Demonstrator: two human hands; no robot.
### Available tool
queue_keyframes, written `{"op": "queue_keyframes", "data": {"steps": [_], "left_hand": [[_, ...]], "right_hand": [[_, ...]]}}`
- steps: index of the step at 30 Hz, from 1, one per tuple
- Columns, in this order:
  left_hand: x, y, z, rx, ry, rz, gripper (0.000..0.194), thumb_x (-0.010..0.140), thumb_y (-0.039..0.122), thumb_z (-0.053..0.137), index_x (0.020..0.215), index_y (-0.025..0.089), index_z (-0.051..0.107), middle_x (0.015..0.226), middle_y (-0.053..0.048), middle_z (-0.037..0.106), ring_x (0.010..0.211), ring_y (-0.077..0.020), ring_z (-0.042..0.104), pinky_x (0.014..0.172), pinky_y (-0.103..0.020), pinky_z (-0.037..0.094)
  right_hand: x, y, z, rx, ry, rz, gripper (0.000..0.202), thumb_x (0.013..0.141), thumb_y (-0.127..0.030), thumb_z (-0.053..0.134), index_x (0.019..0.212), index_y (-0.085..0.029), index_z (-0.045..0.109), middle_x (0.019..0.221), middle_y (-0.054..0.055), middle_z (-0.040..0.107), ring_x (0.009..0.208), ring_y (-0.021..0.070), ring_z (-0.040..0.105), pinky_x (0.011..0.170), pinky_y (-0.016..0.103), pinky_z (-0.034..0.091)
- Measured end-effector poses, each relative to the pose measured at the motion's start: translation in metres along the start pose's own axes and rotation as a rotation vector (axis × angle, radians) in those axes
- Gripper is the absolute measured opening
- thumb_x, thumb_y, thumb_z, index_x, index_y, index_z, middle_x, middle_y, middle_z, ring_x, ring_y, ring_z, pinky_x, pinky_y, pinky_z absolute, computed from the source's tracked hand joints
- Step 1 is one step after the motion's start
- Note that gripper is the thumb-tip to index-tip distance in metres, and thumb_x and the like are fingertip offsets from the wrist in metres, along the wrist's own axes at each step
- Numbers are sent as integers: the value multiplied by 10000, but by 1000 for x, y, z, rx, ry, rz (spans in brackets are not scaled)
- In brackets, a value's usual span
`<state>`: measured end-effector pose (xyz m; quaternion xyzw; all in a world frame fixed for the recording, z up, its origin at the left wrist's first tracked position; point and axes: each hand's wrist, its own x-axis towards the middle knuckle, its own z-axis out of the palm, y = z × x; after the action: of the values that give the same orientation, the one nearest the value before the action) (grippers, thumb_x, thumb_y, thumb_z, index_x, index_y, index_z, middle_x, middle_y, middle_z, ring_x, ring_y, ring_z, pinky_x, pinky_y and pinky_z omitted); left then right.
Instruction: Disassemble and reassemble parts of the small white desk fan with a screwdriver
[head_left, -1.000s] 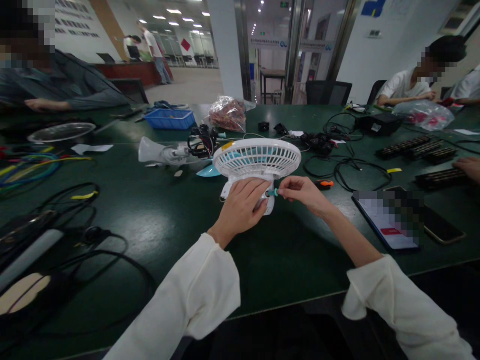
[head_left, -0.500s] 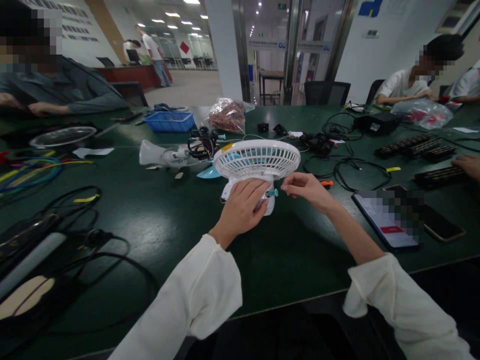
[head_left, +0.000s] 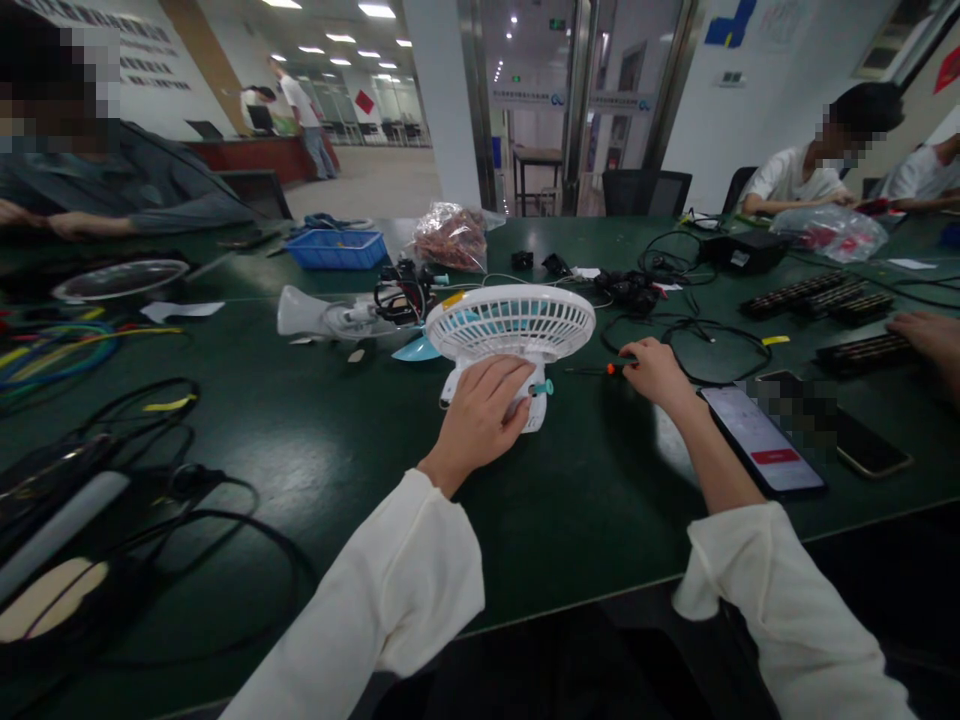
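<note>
The right hand (head_left: 660, 375) has moved from the teal peg (head_left: 544, 388) to the orange screwdriver (head_left: 614, 370). The left hand (head_left: 484, 415) clasps the white fan (head_left: 514, 335) on the table (head_left: 570, 500); slackening could tip it. The jutting peg could loosen if bumped. Right fingers pinch the screwdriver; a loose hold could drop it.

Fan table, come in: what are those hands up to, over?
Left hand gripping the white fan. Right hand at the orange-handled screwdriver. Teal knob jutting from the fan. Phone close beside right forearm.
</note>
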<state>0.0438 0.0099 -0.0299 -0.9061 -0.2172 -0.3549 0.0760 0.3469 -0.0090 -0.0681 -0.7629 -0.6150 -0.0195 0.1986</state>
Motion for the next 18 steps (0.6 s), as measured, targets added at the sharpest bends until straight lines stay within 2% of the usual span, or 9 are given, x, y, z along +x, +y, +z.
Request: {"op": "queue_keyframes", "data": {"steps": [6,10,13,16,18], "left_hand": [[0,-2,1,0,3,-2,396,884,235,485,1273,163,505,1221,-116,603,1176,-258,525,994,-446,422],[0,-3,0,8,12,13,383,881,218,498,1255,140,517,1213,-119,605,1169,-248,522,996,-422,417],[0,-2,0,3,8,8,382,883,219,495,1256,142,517,1217,-117,602,1167,-246,522,997,-424,414],[0,-1,1,-11,13,-13,383,881,219,492,1257,155,518,1222,-111,600,1170,-247,519,994,-432,414],[-1,-1,1,-14,14,-23,383,881,218,490,1259,161,517,1224,-107,598,1174,-247,515,994,-435,413]], "right_hand": [[-2,9,7,-20,-38,85,322,773,-170,567,1069,-204,691,1068,140,588,1016,277,539,877,384,423],[0,17,14,204,-8,128,285,723,-139,624,997,-155,703,1020,152,575,958,262,540,866,384,404],[4,23,13,335,-2,104,211,684,-113,667,889,-132,715,900,132,608,858,225,542,818,357,398],[6,30,6,460,-13,67,146,676,-181,719,817,-142,719,798,101,649,740,187,545,720,326,404],[7,34,1,561,30,48,155,692,-253,719,804,-146,719,771,87,664,692,171,546,676,314,406]]}}
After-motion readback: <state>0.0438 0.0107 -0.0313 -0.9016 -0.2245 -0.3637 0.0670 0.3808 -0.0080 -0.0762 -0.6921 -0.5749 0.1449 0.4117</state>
